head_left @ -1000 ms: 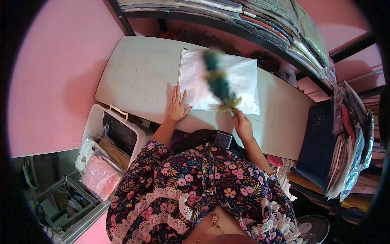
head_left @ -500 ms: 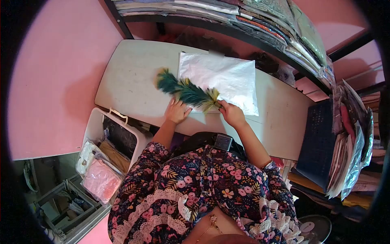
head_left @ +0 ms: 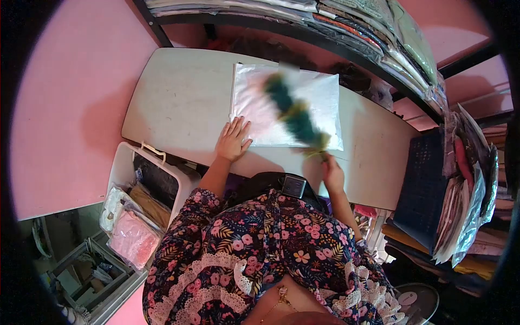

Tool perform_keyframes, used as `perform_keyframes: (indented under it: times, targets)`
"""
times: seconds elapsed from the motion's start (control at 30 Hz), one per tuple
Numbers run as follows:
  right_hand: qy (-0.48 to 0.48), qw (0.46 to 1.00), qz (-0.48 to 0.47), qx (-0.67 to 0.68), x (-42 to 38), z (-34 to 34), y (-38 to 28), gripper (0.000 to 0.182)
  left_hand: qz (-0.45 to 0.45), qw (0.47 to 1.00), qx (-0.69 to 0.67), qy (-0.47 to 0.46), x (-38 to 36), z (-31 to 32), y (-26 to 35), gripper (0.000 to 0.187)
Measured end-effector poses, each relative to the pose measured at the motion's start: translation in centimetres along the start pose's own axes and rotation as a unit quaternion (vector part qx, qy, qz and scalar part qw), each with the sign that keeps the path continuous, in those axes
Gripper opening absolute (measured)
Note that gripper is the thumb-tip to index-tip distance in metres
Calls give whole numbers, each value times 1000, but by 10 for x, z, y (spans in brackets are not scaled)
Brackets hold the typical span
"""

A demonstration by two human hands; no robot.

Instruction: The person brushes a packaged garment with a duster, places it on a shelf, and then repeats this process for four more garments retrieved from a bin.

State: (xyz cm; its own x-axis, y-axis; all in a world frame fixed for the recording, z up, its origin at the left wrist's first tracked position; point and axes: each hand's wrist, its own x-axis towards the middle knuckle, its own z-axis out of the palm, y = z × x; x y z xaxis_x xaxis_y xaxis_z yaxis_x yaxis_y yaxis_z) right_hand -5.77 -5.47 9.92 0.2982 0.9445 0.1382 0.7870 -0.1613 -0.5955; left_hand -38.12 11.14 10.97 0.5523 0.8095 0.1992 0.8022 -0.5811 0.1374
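A green and yellow feather duster (head_left: 297, 116), blurred by motion, slants over a white plastic package (head_left: 254, 89) on the table. My right hand (head_left: 333, 172) is closed around the duster's handle, just past the package's lower right corner. My left hand (head_left: 233, 142) lies flat with fingers spread, its fingertips on the package's lower left corner and the palm over the table (head_left: 179, 103). Part of the package's middle is hidden behind the duster.
Folded, plastic-wrapped garments (head_left: 352, 32) fill the shelf above the table's far side. A blue basket (head_left: 420, 184) holding packaged items (head_left: 460, 200) stands to the right. At the left, a light bin (head_left: 125, 162) contains bagged clothes (head_left: 132, 238).
My right hand has moved right and toward me, swinging the duster so its head now points up and away. My left hand stays near the package's left corner, now in full view.
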Motion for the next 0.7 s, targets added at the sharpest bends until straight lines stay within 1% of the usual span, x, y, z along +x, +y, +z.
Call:
perform_keyframes:
  times: [0.07, 0.1, 0.13, 0.2, 0.23, 0.27, 0.33, 0.4, 0.47, 0.5, 0.53, 0.6, 0.67, 0.7]
  targets:
    - [67, 987, 135, 63, -3, -4, 16, 32, 2, 1000, -1, 1, -1, 0, 0, 58]
    - [106, 981, 155, 41, -3, -9, 12, 29, 0, 1000, -4, 1, -1, 1, -2, 58]
    - [107, 981, 158, 41, -5, -8, 12, 29, -2, 1000, -7, 1, -1, 2, -4, 58]
    - [127, 980, 133, 80, -10, -5, 8, 29, -1, 1000, -3, -1, -2, 3, -7, 58]
    - [102, 987, 93, 84, -17, -2, 2, 30, -4, 1000, -1, -2, -3, 4, -7, 58]
    - [44, 992, 65, 95, -24, -2, -2, 29, 0, 1000, 0, -3, -3, 4, -8, 58]
    - [-40, 999, -17, 3, -35, -2, -6, 30, -4, 1000, 1, -5, -3, 4, -9, 58]
    - [-35, 999, 2, 10, -41, 8, 15, 31, -5, 1000, -4, -12, -3, 3, -8, 59]
    - [125, 986, 101, 33, -45, 21, 41, 33, -9, 1000, -11, -19, -4, 3, -8, 59]
    - [150, 976, 155, 42, -43, 15, 40, 32, -10, 1000, -8, -22, -4, 3, -8, 59]
    - [151, 975, 156, 41, -39, 8, 37, 32, -10, 1000, -6, -25, -3, 3, -9, 59]
    - [154, 959, 220, 90, -32, -3, 33, 31, -10, 1000, -7, -26, -4, 4, -10, 59]
    - [145, 965, 203, 80, -30, 0, 27, 31, -11, 1000, -6, -25, -3, 6, -12, 59]
    - [118, 982, 121, 89, -29, 2, 18, 31, -10, 1000, -6, -23, -4, 7, -13, 59]
